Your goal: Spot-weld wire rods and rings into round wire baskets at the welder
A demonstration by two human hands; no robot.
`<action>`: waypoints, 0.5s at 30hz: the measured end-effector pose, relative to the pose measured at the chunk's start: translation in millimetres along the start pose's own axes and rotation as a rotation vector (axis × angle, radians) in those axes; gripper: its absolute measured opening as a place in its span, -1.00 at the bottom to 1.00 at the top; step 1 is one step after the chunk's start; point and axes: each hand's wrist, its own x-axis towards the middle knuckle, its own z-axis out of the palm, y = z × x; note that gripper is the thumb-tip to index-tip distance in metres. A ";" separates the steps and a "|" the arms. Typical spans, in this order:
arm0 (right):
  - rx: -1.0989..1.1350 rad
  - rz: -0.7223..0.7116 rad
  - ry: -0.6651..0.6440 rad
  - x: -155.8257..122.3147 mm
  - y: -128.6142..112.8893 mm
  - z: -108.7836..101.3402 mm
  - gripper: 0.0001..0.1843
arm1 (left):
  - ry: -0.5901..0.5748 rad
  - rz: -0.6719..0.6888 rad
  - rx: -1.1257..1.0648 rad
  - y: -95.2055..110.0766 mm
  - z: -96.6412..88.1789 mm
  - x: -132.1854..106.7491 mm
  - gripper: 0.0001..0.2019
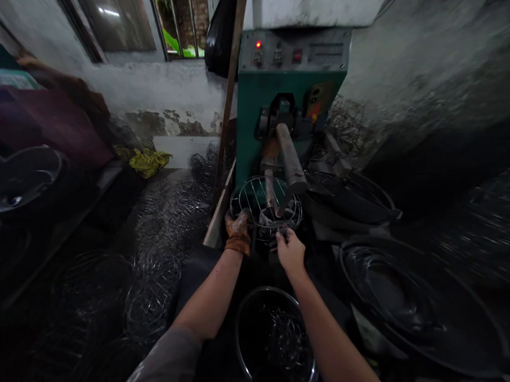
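A round wire rack (255, 192) with parallel bars is held at the electrodes of a green spot welding machine (251, 106). My left hand (238, 228), in a worn orange glove, is closed on the rack's left near edge. At the near right rim, my bare right hand (289, 247) has its thumb and fingers pinched together; whatever lies between them is too small and dark to make out. The upper arm (291, 158) of the welder reaches out over the rack, and the lower electrode (276, 204) shows within the ring. Below my hands stands a metal bowl (240, 332) with small bent wire pieces (286, 336).
Wire racks (153, 291) are heaped on the floor at left. On the right are a large dark basin (467, 317) holding wire rings (386, 286) and another pan (365, 203). A wooden pole (229, 91) leans beside the machine. A phone (318, 98) rests against its front.
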 end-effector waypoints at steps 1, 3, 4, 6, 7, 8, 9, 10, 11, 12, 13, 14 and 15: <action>0.004 0.006 0.001 0.3 -1.6 0.2 -0.59 | 0.003 -0.009 0.001 0.3 1.4 0.9 -0.32; -0.008 0.022 0.004 1.3 -4.8 0.3 -0.64 | 0.001 -0.021 -0.002 1.7 4.3 2.2 -0.31; -0.021 0.029 0.004 2.2 -6.2 0.2 -0.67 | 0.003 -0.026 -0.006 3.1 5.8 2.5 -0.31; -0.051 0.034 0.000 4.8 -9.2 -0.1 -0.71 | 0.009 -0.036 -0.014 7.1 8.4 2.7 -0.31; -0.065 0.030 -0.001 6.5 -10.7 -0.2 -0.73 | 0.018 -0.044 -0.014 9.6 9.6 2.6 -0.32; -0.076 0.024 -0.001 8.2 -12.4 -0.1 -0.76 | 0.023 -0.056 -0.009 12.3 10.6 2.7 -0.34; -0.082 0.021 -0.001 9.9 -14.3 0.0 -0.79 | 0.023 -0.073 0.000 14.9 11.5 2.9 -0.36; -0.085 0.025 0.000 11.5 -16.4 0.3 -0.82 | 0.024 -0.095 0.011 17.1 12.4 3.3 -0.39; -0.086 0.033 0.000 12.9 -18.6 0.6 -0.85 | 0.024 -0.117 0.020 18.7 13.4 4.2 -0.41; -0.089 0.041 0.001 14.2 -21.1 0.9 -0.88 | 0.028 -0.133 0.021 19.6 14.5 5.5 -0.43; -0.097 0.046 0.002 15.3 -23.6 1.0 -0.90 | 0.029 -0.139 0.018 19.6 15.7 7.2 -0.45; -0.112 0.044 0.006 16.4 -26.0 1.0 -0.92 | 0.021 -0.130 0.013 18.9 17.1 9.4 -0.45; -0.134 0.039 0.010 17.5 -28.4 0.8 -0.93 | 0.012 -0.112 0.008 17.6 18.7 11.8 -0.46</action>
